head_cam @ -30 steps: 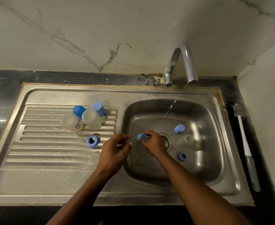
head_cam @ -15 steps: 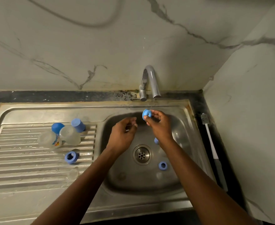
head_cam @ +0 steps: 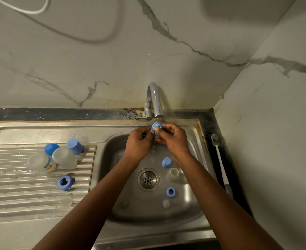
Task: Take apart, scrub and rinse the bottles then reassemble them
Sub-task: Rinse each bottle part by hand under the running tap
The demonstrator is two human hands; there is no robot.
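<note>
The blue ring (head_cam: 156, 127) is sitting right under the tap (head_cam: 155, 100) spout. The right hand (head_cam: 172, 139) is pinching it from the right and the left hand (head_cam: 139, 143) is curling in at its left edge, though I can't tell if that one's actually gripping. The sink (head_cam: 112, 219) back rim is crowding just behind, so the open room is lying downward into the basin.
</note>
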